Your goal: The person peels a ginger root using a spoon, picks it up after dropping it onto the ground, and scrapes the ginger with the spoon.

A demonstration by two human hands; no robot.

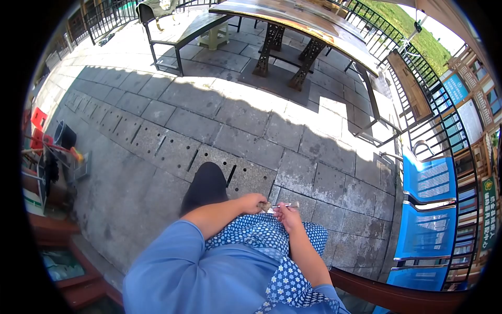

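Note:
Above my lap my left hand [252, 203] is closed, pinching a small brownish lump [265, 206] whose kind I cannot make out. Close beside it on the right, my right hand [287, 215] grips a thin tool with a metallic shine [293, 204], perhaps a small knife or brush; its kind is too small to tell. The tool's inner end points toward the lump, and something pale shows between the two hands. Under them lies a blue apron with a white flower pattern [251, 227], spread over my lap.
Blue metal seats [426, 230] line the railing on the right. A long table [293, 18] with benches stands ahead on stone paving [235, 131]. At left are a dark bucket [65, 135], a red plastic stool [38, 119] and a dustpan [81, 166].

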